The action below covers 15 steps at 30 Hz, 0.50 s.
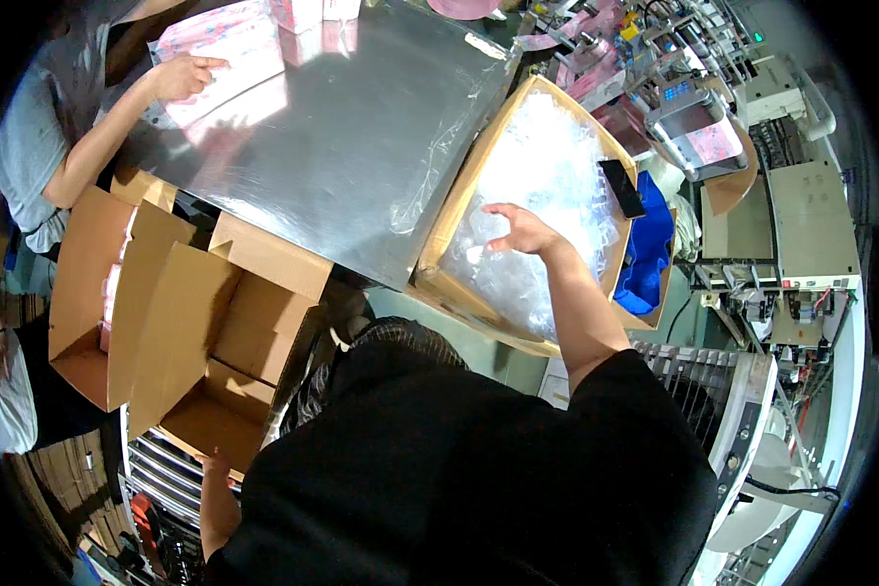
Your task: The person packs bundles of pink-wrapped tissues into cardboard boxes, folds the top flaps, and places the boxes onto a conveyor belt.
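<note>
My right hand [523, 231] reaches over a large carton [441, 280] filled with clear plastic pieces [537, 146]. Its thumb and forefinger are spread apart, and nothing shows between them. Low on the left, my left hand [217, 467] is at the near rim of an open, empty-looking cardboard box [215, 415]. The fingers appear to be closed on that rim, though part of the hand is hard to see. The box's flaps stand up and outward.
A metal table [361, 127] lies ahead, where a co-worker's hand [188, 77] rests on pink-patterned packs [234, 49]. Another carton [80, 293] holding packs stands at far left. A black phone-like slab [622, 188] and blue bin [647, 256] adjoin the plastic-filled carton. Machinery [689, 107] stands right.
</note>
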### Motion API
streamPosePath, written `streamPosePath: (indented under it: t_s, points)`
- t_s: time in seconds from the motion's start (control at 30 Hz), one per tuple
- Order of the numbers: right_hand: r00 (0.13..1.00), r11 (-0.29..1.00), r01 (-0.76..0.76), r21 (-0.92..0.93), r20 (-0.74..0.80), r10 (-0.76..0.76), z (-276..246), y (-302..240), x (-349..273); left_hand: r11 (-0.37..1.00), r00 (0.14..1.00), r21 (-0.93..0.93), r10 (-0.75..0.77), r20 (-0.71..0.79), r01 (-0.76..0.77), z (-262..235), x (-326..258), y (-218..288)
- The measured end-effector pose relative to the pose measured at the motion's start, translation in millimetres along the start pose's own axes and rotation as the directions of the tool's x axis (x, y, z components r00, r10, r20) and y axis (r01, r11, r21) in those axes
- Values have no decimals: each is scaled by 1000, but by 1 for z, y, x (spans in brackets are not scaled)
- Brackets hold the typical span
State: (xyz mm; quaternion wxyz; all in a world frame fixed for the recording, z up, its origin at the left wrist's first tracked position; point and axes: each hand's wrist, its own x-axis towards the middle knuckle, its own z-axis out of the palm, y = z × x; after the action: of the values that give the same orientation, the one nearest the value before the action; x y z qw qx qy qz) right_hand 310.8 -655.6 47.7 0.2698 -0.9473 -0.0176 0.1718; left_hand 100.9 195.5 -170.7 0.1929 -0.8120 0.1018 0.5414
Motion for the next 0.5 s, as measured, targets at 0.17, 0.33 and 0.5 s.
streamPosePath:
  t_s: [0.17,0.33,0.5]
  points:
    - [973,965,228,-130,63,-222,45,-2,21,998,998,-26,-63,26,64,-6,1,4]
    - [975,964,211,161,30,-218,46,-22,2,994,995,-51,-92,29,93,-1,4,5]
    - [994,745,-69,663,107,-3,20,-5,-1,991,994,-75,-109,18,110,15,8,2]
